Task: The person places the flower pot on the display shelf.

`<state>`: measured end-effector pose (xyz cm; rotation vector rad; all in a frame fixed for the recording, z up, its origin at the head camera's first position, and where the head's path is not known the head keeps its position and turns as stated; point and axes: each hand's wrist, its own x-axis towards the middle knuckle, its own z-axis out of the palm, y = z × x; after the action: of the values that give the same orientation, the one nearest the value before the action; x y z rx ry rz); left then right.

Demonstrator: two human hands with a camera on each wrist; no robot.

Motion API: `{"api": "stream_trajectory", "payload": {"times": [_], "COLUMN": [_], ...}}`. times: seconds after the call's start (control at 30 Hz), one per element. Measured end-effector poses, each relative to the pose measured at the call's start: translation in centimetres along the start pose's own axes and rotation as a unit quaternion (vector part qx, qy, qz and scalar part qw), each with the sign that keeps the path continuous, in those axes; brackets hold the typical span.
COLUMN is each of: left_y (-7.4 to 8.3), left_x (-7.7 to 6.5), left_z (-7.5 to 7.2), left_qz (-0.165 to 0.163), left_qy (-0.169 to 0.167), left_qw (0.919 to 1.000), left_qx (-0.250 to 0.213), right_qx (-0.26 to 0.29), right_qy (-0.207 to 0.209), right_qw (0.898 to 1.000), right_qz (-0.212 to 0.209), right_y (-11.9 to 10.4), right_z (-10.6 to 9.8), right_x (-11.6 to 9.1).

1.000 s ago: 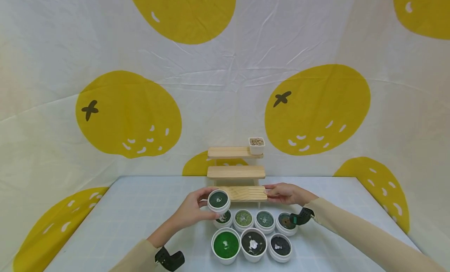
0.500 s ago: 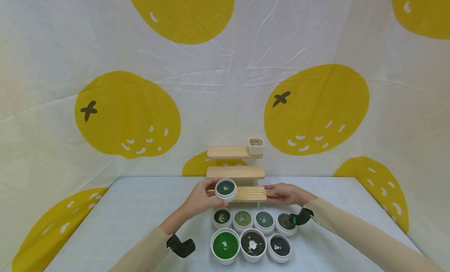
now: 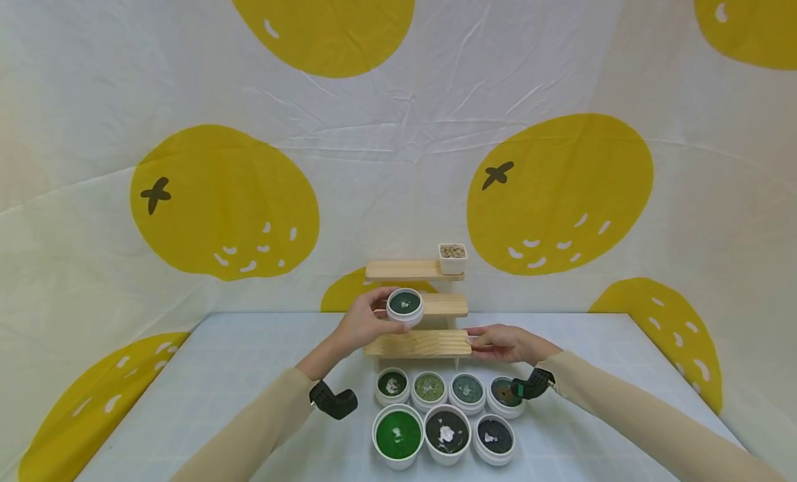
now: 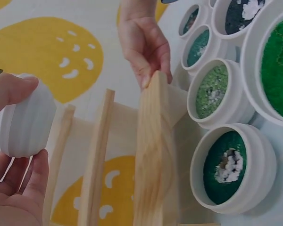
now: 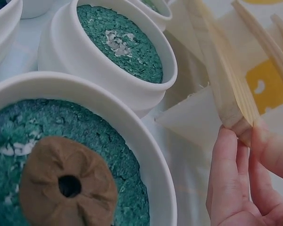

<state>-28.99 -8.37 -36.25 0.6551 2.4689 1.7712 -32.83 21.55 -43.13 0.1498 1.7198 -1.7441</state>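
Note:
My left hand point(image 3: 362, 324) grips a small white round pot point(image 3: 405, 305) with a dark green filling and a pale patch on top. The pot is in front of the left half of the middle board point(image 3: 445, 305) of a three-tier wooden stand. In the left wrist view, thumb and fingers wrap the white side of that pot point(image 4: 30, 122). My right hand point(image 3: 506, 344) pinches the right end of the lowest board point(image 3: 416, 344). Seen from the right wrist, the thumb and fingertips close on the end of this board point(image 5: 238, 110).
A square white pot of pale grains point(image 3: 453, 259) stands at the right end of the top board point(image 3: 401, 270). Below the stand, several white pots with green or dark fillings are set in two rows, among them a bright green one point(image 3: 398, 435). A patterned cloth hangs behind.
My left hand has carried the white pot up and slightly right, from over the near pots, past the lowest board, to the middle board. The right hand keeps its hold.

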Motion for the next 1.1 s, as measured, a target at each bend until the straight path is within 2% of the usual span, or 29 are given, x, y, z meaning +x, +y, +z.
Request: {"api": "stream_trajectory", "payload": {"times": [0.23,0.57,0.73,0.93,1.1], "left_y": [0.4,0.9,0.6,0.6,0.9], "left_x": [1.6,3.8,4.6,5.8,6.7], "left_z": [0.0,-0.1,-0.2,-0.1,0.1], "left_qz": [0.016,-0.009,-0.009,0.003,0.006], "left_qy": [0.025,0.071,0.089,0.09,0.095], "left_qw": [0.9996,0.9974,0.996,0.9957,0.9953], "left_qx": [0.005,0.002,0.005,0.02,0.016], "right_qx": [-0.014,-0.019,-0.022,-0.027,-0.028], "right_qy": [0.002,0.002,0.008,0.011,0.009], "right_qw": [1.0,1.0,1.0,1.0,1.0], "right_qz": [-0.002,-0.002,-0.002,-0.004,-0.006], "right_y": [-0.1,-0.2,-0.2,-0.2,0.0], "right_z": [0.1,0.2,0.3,0.3,0.2], "right_x": [0.1,-0.1,0.0,0.1,-0.1]}}
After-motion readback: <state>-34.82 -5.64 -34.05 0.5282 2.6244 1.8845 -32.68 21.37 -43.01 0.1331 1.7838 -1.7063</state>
